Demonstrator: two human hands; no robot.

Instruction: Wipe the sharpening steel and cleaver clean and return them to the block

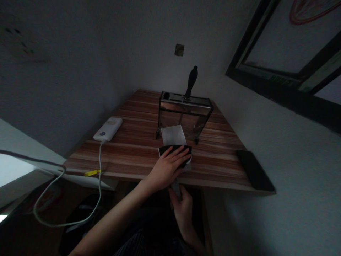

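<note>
My left hand (169, 163) lies with fingers stretched out and spread on a black sheet with pale torn edges (184, 164), which looks like sandpaper. The sheet lies across a broad, pale flat blade (174, 136), whose far end sticks out beyond it. Below the left hand, my right hand (183, 208) is closed round a narrow grey handle (175, 187) at the table's front edge. Blade and handle look like one cleaver, though the left hand covers where they join. Right behind the blade stands a clear knife block (183, 122) with a black-handled knife (191, 81) upright in it.
On the left of the wood-grain table (133, 156) lies a white power bank (108, 129). Its white cable (100, 160), with a yellow tag (92, 173), hangs over the front edge. A black phone-like slab (254, 169) lies at the right edge. Walls close in both sides.
</note>
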